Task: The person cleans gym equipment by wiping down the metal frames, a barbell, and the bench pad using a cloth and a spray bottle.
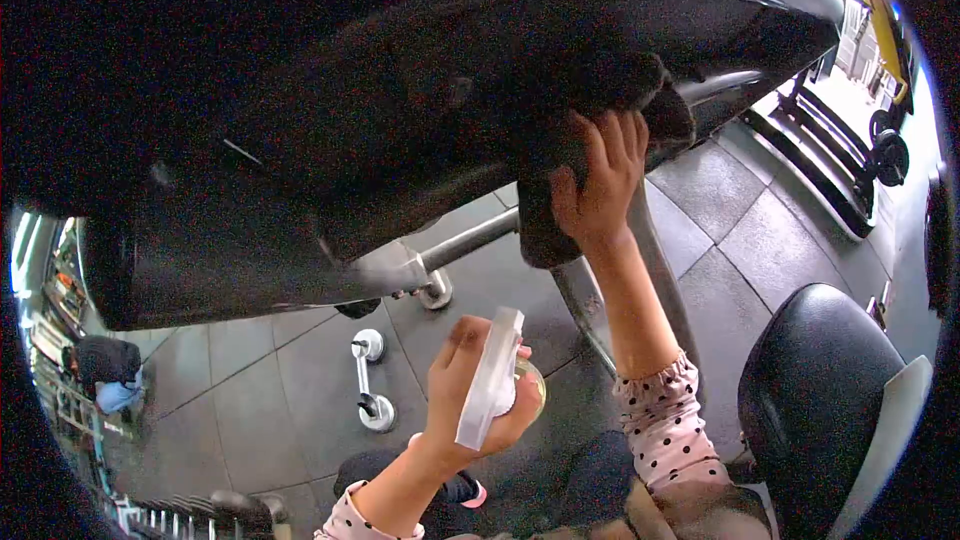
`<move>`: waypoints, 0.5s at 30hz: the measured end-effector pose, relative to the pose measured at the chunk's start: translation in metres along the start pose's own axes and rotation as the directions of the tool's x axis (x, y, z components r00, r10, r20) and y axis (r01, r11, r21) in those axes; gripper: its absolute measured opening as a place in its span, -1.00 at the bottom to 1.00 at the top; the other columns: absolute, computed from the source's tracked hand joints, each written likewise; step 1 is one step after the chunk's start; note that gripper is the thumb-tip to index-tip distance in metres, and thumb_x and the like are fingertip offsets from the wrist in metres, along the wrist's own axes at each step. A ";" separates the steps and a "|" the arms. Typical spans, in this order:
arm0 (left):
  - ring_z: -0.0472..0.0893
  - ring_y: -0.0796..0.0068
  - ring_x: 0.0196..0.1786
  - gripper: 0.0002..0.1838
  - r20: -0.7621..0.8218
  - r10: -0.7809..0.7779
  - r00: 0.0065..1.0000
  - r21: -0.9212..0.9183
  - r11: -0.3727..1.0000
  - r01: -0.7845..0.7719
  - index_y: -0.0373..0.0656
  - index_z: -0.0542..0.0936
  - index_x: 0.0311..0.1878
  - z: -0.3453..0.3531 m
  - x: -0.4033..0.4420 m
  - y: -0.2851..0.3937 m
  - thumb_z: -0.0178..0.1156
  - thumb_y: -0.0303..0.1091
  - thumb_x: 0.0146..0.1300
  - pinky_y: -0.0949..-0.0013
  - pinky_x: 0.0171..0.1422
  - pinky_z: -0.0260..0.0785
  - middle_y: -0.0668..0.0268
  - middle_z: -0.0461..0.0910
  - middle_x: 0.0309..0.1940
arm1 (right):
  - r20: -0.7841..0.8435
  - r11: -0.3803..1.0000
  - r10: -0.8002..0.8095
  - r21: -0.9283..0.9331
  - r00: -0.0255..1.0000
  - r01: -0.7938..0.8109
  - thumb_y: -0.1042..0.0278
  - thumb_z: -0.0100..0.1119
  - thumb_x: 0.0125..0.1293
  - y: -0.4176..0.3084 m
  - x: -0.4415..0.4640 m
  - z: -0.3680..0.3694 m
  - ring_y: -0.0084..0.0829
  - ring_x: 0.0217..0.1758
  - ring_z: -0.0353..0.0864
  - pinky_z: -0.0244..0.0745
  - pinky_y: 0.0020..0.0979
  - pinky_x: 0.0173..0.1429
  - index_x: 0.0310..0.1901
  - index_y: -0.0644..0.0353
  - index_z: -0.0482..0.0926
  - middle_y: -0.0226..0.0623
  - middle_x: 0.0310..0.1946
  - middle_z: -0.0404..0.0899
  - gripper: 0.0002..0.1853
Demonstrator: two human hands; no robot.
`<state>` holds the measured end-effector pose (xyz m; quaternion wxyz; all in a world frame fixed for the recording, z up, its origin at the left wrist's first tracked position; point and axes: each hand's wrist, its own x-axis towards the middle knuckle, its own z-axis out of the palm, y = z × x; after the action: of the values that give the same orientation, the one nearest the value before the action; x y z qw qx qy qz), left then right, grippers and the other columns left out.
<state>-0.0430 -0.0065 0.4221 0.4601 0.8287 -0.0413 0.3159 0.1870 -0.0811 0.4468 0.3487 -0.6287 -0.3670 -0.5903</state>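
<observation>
A translucent white plastic case is in my left hand, whose fingers are wrapped round it. Behind the case shows a round, clear yellowish item, partly hidden by the same hand. Higher up, my right hand lies against a dark cloth, its fingers spread and pressed on it. The cloth hangs against the underside of a large, dark, glossy body. Part of the cloth is lost in shadow.
A metal bar runs under the dark body. A silver double-cup handle lies on the tiled floor. A black padded seat stands at right, and a black rack behind it. A dark bag is far left.
</observation>
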 end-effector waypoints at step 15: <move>0.52 0.17 -0.27 -0.73 -0.004 0.043 0.999 0.055 0.998 -0.042 -0.27 0.51 -0.24 -0.020 -0.007 0.012 0.23 -0.39 -0.04 0.26 -0.20 0.41 0.19 0.57 -0.36 | 0.182 0.961 -0.236 0.190 0.954 0.202 -0.02 0.26 -0.26 -0.083 0.015 0.006 -0.28 -0.03 0.49 0.23 -0.03 0.18 -0.11 -0.22 0.59 -0.46 -0.16 0.54 -0.48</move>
<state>-0.0627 0.0010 0.4353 0.4303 0.8392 -0.0490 0.3288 0.1177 -0.0345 0.4621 0.2937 -0.6089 -0.5171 -0.5249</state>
